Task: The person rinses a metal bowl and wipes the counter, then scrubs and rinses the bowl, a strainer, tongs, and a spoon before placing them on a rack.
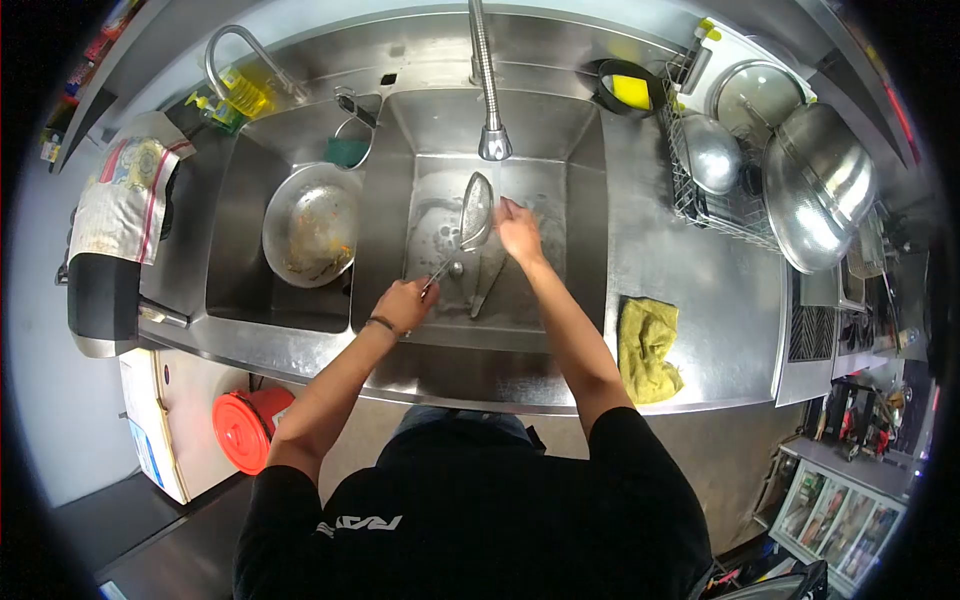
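The left hand [405, 305] is clamped on the handle of a mesh strainer [478, 211], held above the sink basin [425, 180]. Right beside the strainer, the right hand [519, 230] has its fingers loosely together.

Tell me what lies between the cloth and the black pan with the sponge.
Only bare steel counter lies between the cloth and the black pan, in the head view.

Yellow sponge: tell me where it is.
The sponge lies in a black pan, upper right in the head view, just left of the dish rack.
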Available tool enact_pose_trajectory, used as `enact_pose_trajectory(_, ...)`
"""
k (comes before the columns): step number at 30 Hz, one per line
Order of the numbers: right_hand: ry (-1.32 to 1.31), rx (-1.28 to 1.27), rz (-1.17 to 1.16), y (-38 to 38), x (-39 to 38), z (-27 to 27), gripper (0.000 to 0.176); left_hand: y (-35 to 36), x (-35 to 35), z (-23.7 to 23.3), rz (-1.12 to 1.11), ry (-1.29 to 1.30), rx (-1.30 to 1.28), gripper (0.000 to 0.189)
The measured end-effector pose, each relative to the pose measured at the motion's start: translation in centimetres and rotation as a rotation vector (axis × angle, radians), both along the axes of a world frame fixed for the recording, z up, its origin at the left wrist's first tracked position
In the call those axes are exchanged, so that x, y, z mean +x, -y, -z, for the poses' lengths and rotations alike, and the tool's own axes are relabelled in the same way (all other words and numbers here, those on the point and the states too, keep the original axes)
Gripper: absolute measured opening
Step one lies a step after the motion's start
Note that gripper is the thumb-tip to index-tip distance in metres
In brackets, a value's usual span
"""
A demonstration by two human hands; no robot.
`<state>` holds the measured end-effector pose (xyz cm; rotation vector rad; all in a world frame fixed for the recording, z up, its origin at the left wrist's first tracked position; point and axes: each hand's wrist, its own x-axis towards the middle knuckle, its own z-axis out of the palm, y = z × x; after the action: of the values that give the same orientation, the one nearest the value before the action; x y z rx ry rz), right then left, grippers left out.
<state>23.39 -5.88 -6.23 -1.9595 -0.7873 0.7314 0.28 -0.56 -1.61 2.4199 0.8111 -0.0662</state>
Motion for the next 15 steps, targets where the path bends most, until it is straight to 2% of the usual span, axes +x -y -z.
enact_pose_trajectory(1,-0.002,-0.003,0.003,0.3,-0.5,-0.2,0.050,0.5,0.2,-0.4,-0.007,-0.133,0.192,0.021)
enact_pose_trajectory(3,-0.146,-0.044,-0.064,0.9,-2.1,-1.4,0.066,1.0,0.3,-0.2,-0.008,-0.180,0.271,0.019)
enact_pose_trajectory(4,-0.266,0.096,-0.073,0.4,-2.2,0.8,0.074,1.1,0.3,0.0,-0.013,-0.224,0.353,0.018)
enact_pose_trajectory(5,-0.267,0.097,-0.071,0.5,-2.2,1.4,0.074,1.1,0.0,0.9,-0.010,-0.225,0.353,0.018)
enact_pose_trajectory(7,-0.807,0.375,0.167,0.9,-2.5,0.0,0.064,1.5,-0.4,2.2,0.012,-0.195,0.525,0.014)
enact_pose_trajectory(8,-0.961,0.478,0.133,0.6,-1.3,2.6,0.054,1.6,-0.8,2.7,0.012,-0.196,0.528,0.014)
enact_pose_trajectory(9,-0.963,0.482,0.131,0.7,-0.7,3.7,0.054,1.8,-0.7,2.3,-0.004,-0.168,0.533,0.014)
enact_pose_trajectory(11,-0.970,0.589,0.273,1.0,0.3,5.0,0.042,1.7,-0.8,1.6,-0.019,-0.139,0.541,0.015)
enact_pose_trajectory(12,-0.995,0.595,0.313,1.7,0.4,3.4,0.033,1.5,-0.9,1.2,-0.030,-0.122,0.502,0.016)
enact_pose_trajectory(15,-0.933,0.539,0.285,2.1,1.3,2.8,0.028,0.8,-1.5,0.0,-0.023,-0.128,0.384,0.021)
